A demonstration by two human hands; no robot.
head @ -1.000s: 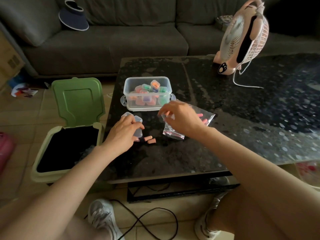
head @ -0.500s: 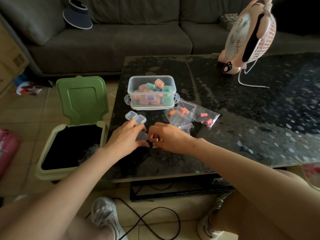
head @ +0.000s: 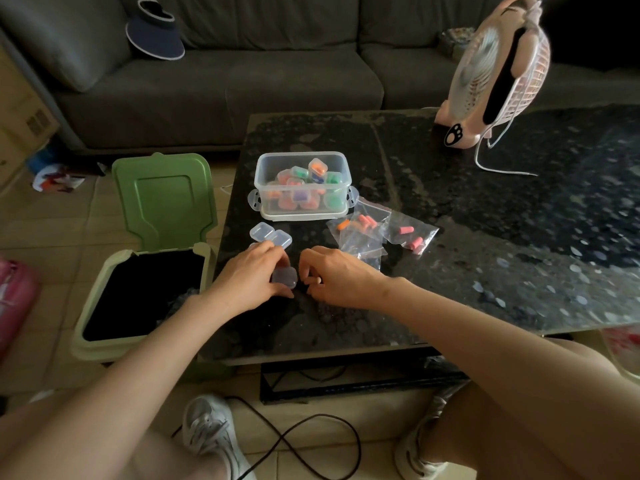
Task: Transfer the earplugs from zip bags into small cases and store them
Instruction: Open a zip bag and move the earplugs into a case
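While the left hand (head: 247, 277) grips a translucent case (head: 284, 277), right hand (head: 341, 275) curls, hold unclear.

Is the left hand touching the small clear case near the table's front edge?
Touching. The head view shows the left hand with its fingers and thumb curled round the small clear case, with no gap between them.
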